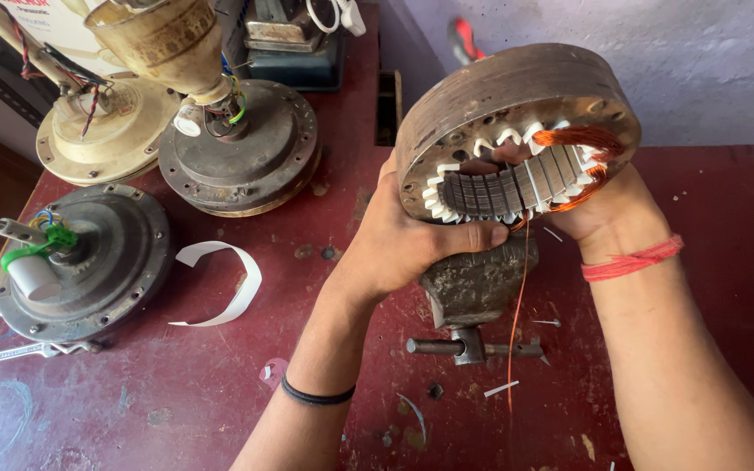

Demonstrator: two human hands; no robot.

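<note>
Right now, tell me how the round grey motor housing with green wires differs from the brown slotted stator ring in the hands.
The grey motor housing lies flat on the red table, untouched; the brown stator ring is tilted, gripped by the left hand and right hand. The housing is closed, with a white cylinder on top; the ring is open, showing white slot liners and copper wire. Both are round.

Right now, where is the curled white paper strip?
In the head view, the white paper strip lies on the red table, left of the left hand, beside the grey motor housing.

Round rusty stator (517, 113), copper winding, tilted above bench vise (475, 283)
</note>
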